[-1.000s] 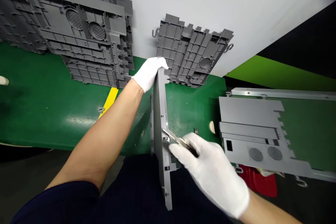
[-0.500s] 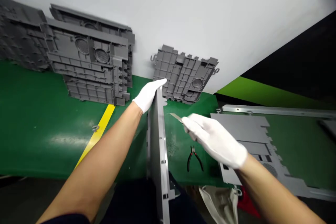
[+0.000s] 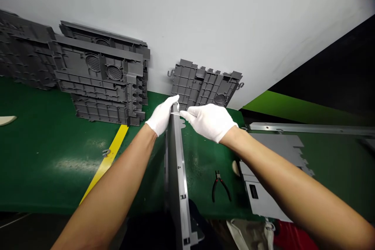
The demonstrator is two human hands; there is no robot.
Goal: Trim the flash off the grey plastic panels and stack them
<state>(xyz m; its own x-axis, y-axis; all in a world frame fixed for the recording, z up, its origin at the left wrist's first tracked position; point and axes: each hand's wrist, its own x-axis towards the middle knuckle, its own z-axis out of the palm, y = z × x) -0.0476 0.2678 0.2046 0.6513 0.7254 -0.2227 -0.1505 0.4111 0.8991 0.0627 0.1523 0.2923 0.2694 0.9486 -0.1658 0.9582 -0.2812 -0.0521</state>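
A grey plastic panel (image 3: pixel 179 172) stands on edge, its narrow side facing me. My left hand (image 3: pixel 161 116), in a white glove, is closed round the panel's far top corner. In my gloved right hand (image 3: pixel 208 122) is a small knife, its handle hidden by the fingers. The thin knife blade (image 3: pixel 175 113) lies across the panel's narrow edge near the far end, close to my left fingers. Whether the blade cuts into the edge, I cannot tell. Beyond both hands another grey panel (image 3: pixel 202 82) leans against the white wall.
Several dark grey panels (image 3: pixel 96 82) lean at the left. Black-handled cutting pliers (image 3: pixel 220 187) lie on the green table (image 3: pixel 58 179) right of the held panel. A light grey panel (image 3: pixel 275 146) lies flat at the right beside a metal rail (image 3: pixel 307 127). A small grey hook-shaped scrap (image 3: pixel 106 152) rests by the yellow stripe.
My right hand has moved left and forward, bringing the knife blade from the panel's right side onto its edge. My left hand still holds the corner. The view has tilted slightly upward.
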